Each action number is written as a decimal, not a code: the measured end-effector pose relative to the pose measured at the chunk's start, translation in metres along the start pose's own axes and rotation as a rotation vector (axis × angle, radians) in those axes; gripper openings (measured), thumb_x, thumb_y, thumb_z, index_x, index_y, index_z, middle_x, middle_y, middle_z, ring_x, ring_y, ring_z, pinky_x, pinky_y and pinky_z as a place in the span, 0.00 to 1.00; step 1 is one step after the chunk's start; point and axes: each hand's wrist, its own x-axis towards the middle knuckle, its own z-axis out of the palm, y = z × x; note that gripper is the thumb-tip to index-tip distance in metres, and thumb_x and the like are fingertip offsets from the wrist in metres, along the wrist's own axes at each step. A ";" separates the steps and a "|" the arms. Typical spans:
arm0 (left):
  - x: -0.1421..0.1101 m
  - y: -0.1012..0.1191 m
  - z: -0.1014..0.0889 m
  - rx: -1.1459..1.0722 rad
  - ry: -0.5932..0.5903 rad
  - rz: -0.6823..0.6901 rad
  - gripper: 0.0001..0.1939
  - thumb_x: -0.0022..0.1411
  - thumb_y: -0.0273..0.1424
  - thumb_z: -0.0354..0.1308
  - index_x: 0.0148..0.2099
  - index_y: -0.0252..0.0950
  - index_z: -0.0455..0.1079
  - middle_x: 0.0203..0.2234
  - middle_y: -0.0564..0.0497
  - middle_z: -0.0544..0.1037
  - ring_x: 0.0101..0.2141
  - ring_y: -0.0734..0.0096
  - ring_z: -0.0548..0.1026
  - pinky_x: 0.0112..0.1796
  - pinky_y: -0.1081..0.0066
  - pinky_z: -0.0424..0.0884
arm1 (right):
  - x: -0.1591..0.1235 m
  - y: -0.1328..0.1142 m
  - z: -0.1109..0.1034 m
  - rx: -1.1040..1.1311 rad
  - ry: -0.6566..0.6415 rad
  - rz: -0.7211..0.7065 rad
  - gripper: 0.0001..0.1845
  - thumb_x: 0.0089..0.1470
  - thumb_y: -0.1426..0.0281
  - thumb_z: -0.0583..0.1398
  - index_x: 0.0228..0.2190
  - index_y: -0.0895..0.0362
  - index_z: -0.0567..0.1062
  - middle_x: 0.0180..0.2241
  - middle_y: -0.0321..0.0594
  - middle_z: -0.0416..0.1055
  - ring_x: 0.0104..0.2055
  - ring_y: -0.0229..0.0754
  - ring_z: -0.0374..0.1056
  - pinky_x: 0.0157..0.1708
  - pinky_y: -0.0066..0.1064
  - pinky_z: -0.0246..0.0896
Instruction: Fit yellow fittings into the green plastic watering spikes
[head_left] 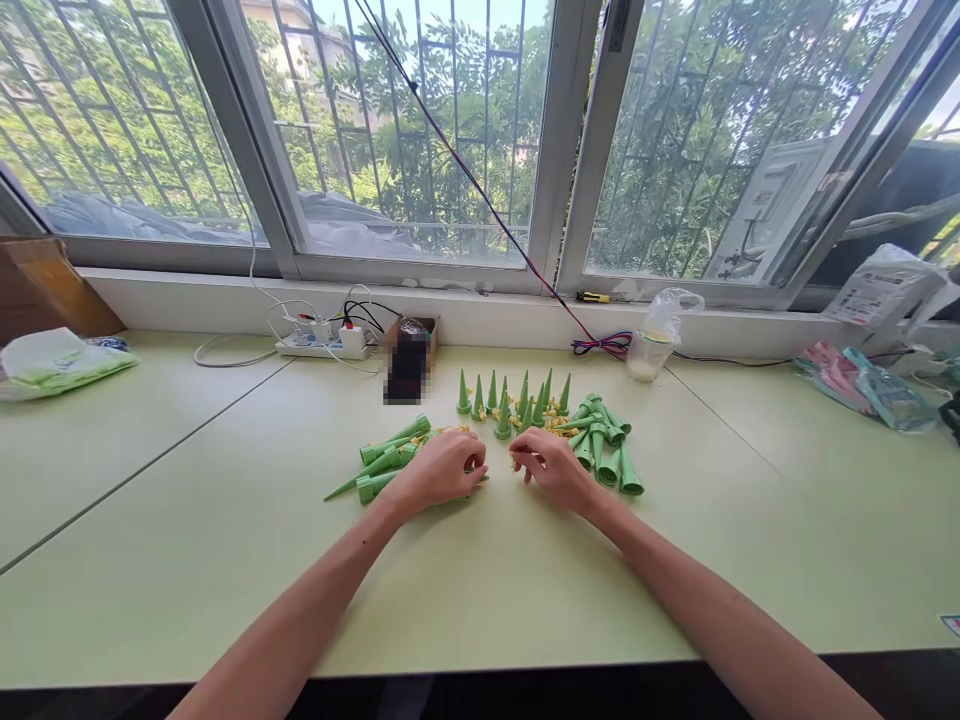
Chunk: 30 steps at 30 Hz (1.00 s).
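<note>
My left hand (446,466) is curled closed low over the table, beside a loose pile of green plastic spikes (384,461) lying on their sides. Whatever its fingers hold is hidden. Facing it across a small gap, my right hand (556,468) has thumb and forefinger pinched together, with a bit of yellow showing at the tips. Just beyond both hands, several green spikes (503,416) stand upright, points up, with small yellow pieces (559,424) scattered among them. More green spikes (609,462) with wide hollow ends lie heaped to the right of my right hand.
Along the window side are a power strip (322,346) with cables, a small cardboard box (431,340), coiled red-and-blue wire (604,345) and a bagged plastic cup (649,352). Plastic packets (64,365) lie far left; bags (870,385) lie far right.
</note>
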 end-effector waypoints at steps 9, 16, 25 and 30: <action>-0.002 0.004 0.002 -0.007 -0.030 -0.002 0.08 0.58 0.31 0.54 0.28 0.36 0.70 0.25 0.50 0.73 0.31 0.66 0.71 0.35 0.69 0.63 | 0.000 -0.001 0.002 -0.055 0.034 0.006 0.09 0.63 0.74 0.51 0.36 0.58 0.71 0.32 0.38 0.70 0.26 0.34 0.69 0.32 0.27 0.67; -0.001 0.000 0.006 0.008 -0.061 0.027 0.10 0.61 0.30 0.51 0.31 0.36 0.71 0.29 0.49 0.73 0.34 0.64 0.72 0.36 0.69 0.63 | 0.000 0.001 0.003 -0.045 0.021 0.006 0.09 0.63 0.72 0.52 0.37 0.58 0.72 0.32 0.38 0.69 0.26 0.34 0.68 0.31 0.27 0.66; 0.000 -0.006 0.012 0.026 -0.077 0.051 0.12 0.64 0.30 0.49 0.32 0.36 0.72 0.30 0.49 0.72 0.33 0.66 0.72 0.35 0.70 0.62 | 0.000 0.000 0.005 -0.080 0.020 -0.026 0.10 0.62 0.75 0.52 0.36 0.58 0.73 0.30 0.37 0.68 0.25 0.33 0.67 0.33 0.27 0.63; 0.000 -0.008 0.014 0.056 -0.079 0.055 0.12 0.64 0.29 0.49 0.31 0.36 0.72 0.29 0.50 0.72 0.32 0.67 0.72 0.32 0.70 0.61 | -0.001 0.002 0.007 -0.064 0.035 -0.053 0.10 0.61 0.76 0.53 0.35 0.57 0.73 0.29 0.36 0.68 0.25 0.34 0.66 0.32 0.28 0.63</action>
